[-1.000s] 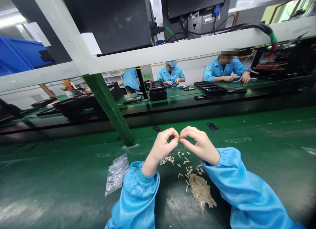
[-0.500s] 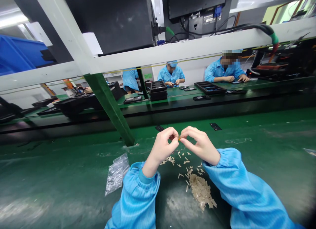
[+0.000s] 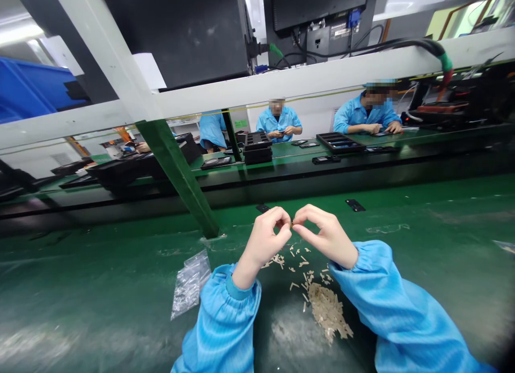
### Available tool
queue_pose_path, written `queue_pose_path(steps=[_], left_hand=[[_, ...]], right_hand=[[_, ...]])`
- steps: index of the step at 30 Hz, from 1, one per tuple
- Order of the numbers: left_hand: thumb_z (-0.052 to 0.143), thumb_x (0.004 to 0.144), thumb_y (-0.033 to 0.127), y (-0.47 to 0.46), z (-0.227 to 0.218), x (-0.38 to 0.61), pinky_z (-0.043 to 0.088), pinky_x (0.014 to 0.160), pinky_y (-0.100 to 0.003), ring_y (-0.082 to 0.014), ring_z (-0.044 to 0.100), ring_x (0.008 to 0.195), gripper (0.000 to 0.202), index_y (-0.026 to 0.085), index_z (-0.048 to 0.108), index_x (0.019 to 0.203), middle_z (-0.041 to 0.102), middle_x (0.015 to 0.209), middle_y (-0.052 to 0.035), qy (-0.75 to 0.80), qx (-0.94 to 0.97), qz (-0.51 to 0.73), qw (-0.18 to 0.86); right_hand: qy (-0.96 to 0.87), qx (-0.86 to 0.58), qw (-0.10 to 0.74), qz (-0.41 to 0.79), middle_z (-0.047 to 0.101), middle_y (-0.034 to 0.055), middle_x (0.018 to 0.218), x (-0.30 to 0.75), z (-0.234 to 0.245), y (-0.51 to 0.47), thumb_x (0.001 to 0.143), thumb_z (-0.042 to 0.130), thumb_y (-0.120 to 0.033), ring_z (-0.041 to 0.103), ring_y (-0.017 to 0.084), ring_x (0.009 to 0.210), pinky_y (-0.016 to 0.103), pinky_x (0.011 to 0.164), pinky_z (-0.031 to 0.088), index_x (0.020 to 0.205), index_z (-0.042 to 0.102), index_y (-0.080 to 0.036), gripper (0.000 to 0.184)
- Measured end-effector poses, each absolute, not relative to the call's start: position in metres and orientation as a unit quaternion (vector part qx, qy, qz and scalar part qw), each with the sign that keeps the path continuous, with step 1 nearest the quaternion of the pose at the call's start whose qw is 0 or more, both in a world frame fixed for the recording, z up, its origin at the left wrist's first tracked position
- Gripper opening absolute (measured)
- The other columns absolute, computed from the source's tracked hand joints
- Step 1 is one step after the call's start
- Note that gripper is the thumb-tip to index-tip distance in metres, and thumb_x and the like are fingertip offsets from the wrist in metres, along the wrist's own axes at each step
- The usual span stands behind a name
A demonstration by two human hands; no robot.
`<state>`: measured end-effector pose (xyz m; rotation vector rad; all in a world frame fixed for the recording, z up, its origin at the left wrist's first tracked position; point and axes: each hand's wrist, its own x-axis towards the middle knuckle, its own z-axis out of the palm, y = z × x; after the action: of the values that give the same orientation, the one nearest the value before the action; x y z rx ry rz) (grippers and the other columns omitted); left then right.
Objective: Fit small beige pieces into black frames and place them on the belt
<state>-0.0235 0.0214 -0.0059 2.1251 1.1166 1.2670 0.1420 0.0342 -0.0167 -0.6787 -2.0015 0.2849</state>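
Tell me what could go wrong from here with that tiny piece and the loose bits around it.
The tiny piece pinched between the left hand and right hand could slip from their grip and get lost among the scattered bits nearby. The right sleeve, close beside the pale pile, might sweep pieces aside if it shifts.

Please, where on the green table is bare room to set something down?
The table looks bare left of the plastic bag, and right of the right sleeve. Between it and the left sleeve, crowded: pale pile, loose pieces.
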Motion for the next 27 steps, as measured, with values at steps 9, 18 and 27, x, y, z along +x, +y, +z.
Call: queue_pose_path(steps=[9,18,27], left_hand=[[0.046,0.069,0.008,0.0204,-0.0049,-0.0225,0.036,0.059,-0.023,-0.0109,0.044,0.060,0.012,0.018,0.046,0.063,0.047,0.063,0.0028,0.393,0.770,0.452,0.219],[0.046,0.069,0.008,0.0196,-0.0039,-0.0224,0.036,0.060,-0.022,-0.0103,0.044,0.060,0.011,0.017,0.046,0.063,0.047,0.064,0.0029,0.388,0.770,0.450,0.234],[0.046,0.069,0.009,0.0202,-0.0028,-0.0228,0.035,0.059,-0.023,-0.0107,0.043,0.060,0.011,0.018,0.045,0.062,0.046,0.062,0.0029,0.391,0.766,0.458,0.226]], right_hand=[[-0.818,-0.256,0.490,0.160,0.057,0.0018,0.073,0.1425,-0.0162,0.0360,0.082,0.057,-0.015,0.056,0.014,0.068,0.028,0.065,0.046,0.072,0.052,-0.019,0.012],[-0.816,-0.255,0.492,0.165,0.057,0.0012,0.070,0.1420,-0.0147,0.0333,0.082,0.056,-0.016,0.055,0.014,0.066,0.027,0.063,0.046,0.070,0.051,-0.019,0.013],[-0.819,-0.262,0.487,0.151,0.058,0.0030,0.073,0.1435,-0.0145,0.0330,0.086,0.051,-0.019,0.056,0.015,0.069,0.028,0.065,0.046,0.072,0.053,-0.020,0.014]])
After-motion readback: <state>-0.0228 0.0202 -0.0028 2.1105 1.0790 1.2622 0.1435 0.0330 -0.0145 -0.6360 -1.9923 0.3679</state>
